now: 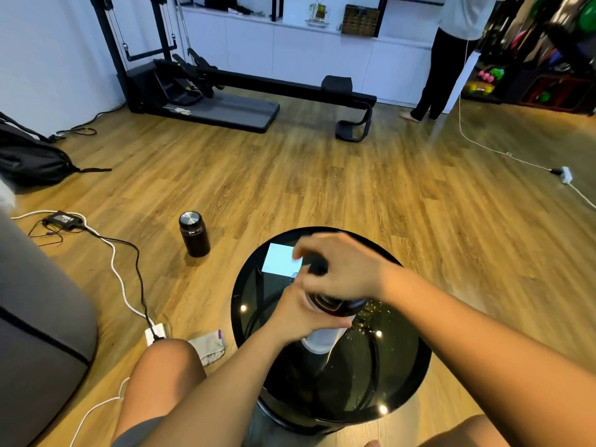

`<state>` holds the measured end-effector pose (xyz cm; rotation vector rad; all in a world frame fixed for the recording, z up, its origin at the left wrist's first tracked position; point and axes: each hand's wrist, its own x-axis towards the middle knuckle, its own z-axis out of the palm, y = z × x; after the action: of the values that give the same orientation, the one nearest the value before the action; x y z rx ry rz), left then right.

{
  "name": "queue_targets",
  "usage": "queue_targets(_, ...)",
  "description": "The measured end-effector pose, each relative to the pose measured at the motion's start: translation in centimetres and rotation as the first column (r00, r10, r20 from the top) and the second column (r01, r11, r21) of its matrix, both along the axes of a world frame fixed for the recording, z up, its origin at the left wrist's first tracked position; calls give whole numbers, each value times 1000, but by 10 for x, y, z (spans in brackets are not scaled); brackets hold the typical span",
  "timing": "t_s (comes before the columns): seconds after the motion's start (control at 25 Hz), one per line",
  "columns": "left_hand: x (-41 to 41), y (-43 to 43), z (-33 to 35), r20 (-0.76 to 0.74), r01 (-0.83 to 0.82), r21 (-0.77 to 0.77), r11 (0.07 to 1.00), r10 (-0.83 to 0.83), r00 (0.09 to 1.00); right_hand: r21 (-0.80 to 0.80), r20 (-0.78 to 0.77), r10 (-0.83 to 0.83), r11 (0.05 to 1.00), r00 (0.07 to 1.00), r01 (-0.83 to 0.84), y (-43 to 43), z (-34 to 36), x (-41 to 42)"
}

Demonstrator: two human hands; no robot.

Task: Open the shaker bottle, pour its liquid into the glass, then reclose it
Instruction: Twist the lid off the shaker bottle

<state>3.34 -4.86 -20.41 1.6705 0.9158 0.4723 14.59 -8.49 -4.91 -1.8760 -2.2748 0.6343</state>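
A white shaker bottle [319, 341] with a dark lid [338, 306] stands upright on the round black glass table [396, 382]. My left hand [300, 312] is wrapped around the bottle's upper body. My right hand [342, 269] sits on top of the lid, fingers curled over it and blurred. A glass [369, 312] stands just right of the bottle, mostly hidden behind my right wrist.
A black flask with a metal cap [193, 233] stands on the wooden floor left of the table. Cables and a power strip [154, 333] lie at the left, with a cloth [209, 346] near my knee. A rowing machine [245, 91] and a standing person [448, 56] are far back.
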Motion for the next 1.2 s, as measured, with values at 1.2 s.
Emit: queue_targets(1.2,-9,-4,8,76,0,26,1000,-2,997,142,-68,-52,988,996,62,-3,-5,3)
